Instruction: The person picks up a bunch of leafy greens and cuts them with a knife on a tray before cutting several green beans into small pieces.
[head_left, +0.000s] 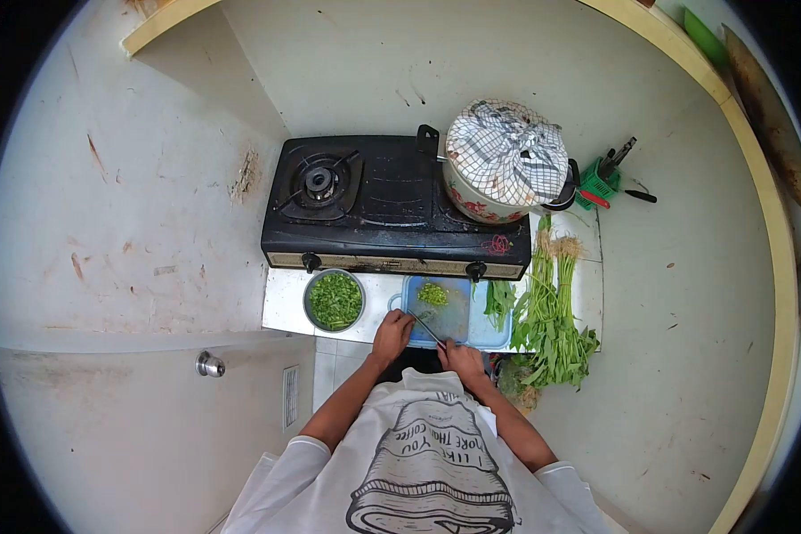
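My right hand (pixel 461 358) is closed round the handle of a knife (pixel 427 330), whose blade slants up and left over a blue cutting board (pixel 461 331). At the board's left edge, my left hand (pixel 393 332) has its fingers curled together close to the blade's tip; what they hold, if anything, is hidden. A small heap of chopped greens (pixel 432 294) lies on the board's upper part. Some uncut leafy stems (pixel 500 301) rest at its right side. To the left stands a round bowl (pixel 309 313) full of chopped greens.
A black two-burner gas stove (pixel 392 236) stands behind the board. On its right burner sits a flowered pot (pixel 481 206) topped with a checked cloth (pixel 507 147). Bunches of leafy greens (pixel 552 320) overhang the counter at right. A green basket (pixel 599 182) holds utensils.
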`<act>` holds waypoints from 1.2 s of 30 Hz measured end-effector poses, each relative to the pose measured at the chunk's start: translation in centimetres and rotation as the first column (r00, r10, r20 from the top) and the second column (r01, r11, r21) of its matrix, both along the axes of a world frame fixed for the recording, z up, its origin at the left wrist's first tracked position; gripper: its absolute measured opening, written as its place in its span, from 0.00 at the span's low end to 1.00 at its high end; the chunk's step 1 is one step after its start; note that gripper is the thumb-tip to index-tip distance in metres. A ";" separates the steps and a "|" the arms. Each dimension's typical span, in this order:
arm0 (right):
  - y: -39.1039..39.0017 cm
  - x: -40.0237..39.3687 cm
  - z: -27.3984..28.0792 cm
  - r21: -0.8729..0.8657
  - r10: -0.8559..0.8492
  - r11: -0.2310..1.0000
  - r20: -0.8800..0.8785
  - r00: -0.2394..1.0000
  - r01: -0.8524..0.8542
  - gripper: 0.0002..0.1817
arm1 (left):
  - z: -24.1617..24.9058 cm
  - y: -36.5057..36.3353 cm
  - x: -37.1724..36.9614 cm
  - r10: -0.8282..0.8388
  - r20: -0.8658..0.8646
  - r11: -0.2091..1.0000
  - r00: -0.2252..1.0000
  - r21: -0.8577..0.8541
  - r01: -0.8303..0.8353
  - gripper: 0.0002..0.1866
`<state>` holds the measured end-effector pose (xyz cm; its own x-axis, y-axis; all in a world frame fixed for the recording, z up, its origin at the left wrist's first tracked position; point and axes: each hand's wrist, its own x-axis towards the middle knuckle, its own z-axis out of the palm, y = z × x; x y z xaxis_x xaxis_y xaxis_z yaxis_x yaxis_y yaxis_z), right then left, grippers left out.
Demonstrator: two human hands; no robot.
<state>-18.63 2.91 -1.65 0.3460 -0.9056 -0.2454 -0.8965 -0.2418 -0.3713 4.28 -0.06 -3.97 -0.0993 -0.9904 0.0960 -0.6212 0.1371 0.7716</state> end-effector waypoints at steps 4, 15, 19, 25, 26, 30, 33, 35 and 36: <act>-1.2 1.1 -0.9 0.015 -0.033 0.999 -0.018 0.999 0.033 0.22 | 0.3 0.3 -0.1 0.000 0.004 0.999 1.000 -0.053 0.000 0.06; -0.4 -0.2 -0.1 0.052 -0.003 0.999 -0.003 1.000 0.004 0.23 | -1.0 0.1 0.3 -0.039 -0.056 0.999 0.998 -0.036 0.037 0.05; -0.2 0.0 -1.4 0.016 0.014 1.000 0.020 1.000 -0.015 0.24 | -1.1 0.0 0.5 -0.048 -0.048 0.998 0.998 -0.037 0.046 0.04; -1.0 1.1 -2.3 -0.047 -0.031 0.998 0.059 0.998 0.034 0.23 | -0.2 0.4 0.2 -0.043 -0.031 0.996 0.999 -0.074 0.041 0.06; -1.1 1.0 -2.2 -0.055 -0.043 0.997 0.079 0.996 0.048 0.23 | -0.3 0.5 0.3 -0.042 -0.044 0.997 0.998 -0.070 0.039 0.06; -0.4 0.3 -2.1 -0.051 -0.070 0.996 0.074 0.995 0.074 0.22 | -0.2 0.6 0.6 -0.015 -0.018 0.999 1.000 -0.031 0.014 0.07; 0.1 0.0 -2.0 -0.049 -0.045 0.998 0.061 0.997 0.048 0.22 | -0.1 0.2 0.5 0.006 -0.013 1.000 1.000 -0.013 -0.006 0.07; 0.3 0.0 -1.0 -0.051 -0.026 0.998 0.062 0.998 0.029 0.22 | -0.3 0.3 0.7 -0.013 0.035 1.000 0.999 0.003 0.013 0.07; 0.3 0.1 -1.0 -0.032 -0.010 0.999 0.054 0.998 0.012 0.23 | -0.3 0.3 0.7 -0.016 0.042 1.000 0.999 0.007 0.016 0.07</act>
<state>-18.51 3.21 -2.68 0.3481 -0.9165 -0.1971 -0.8778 -0.2449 -0.4117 5.01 0.24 -4.28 -0.1187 -0.9893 0.0844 -0.6513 0.1417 0.7455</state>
